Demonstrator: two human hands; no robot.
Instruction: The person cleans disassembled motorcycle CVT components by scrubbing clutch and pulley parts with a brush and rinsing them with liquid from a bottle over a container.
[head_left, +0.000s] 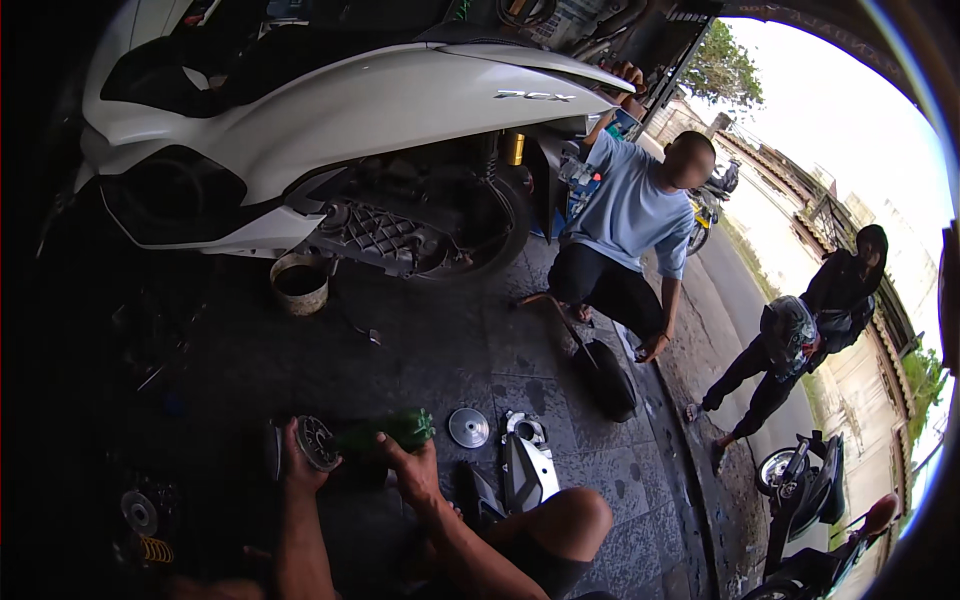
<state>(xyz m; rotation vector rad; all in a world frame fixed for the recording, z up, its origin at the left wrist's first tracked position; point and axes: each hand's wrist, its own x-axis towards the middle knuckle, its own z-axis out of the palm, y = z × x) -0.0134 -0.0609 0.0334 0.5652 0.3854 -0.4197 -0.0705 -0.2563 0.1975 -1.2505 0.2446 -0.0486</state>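
Observation:
My left hand point(302, 463) grips a round metal part point(319, 444) with a dark, detailed face. Beside it my right hand point(405, 463) is closed around a green plastic bottle point(405, 428), held on its side with the narrower end pointing at that part. On the floor to the right lie a shiny metal disc point(468, 428) and a silver-and-black cover piece point(528, 470). At the lower left are another disc-shaped part point(140, 511) and a yellow coil spring point(156, 550).
A white scooter point(390, 90) stands ahead, with a pot point(299, 287) beside it. A crouching person point(640, 210) in light blue is by its rear, near a black part point(610, 385). A person point(840, 280) in black stands at the kerb, near parked motorbikes point(800, 480).

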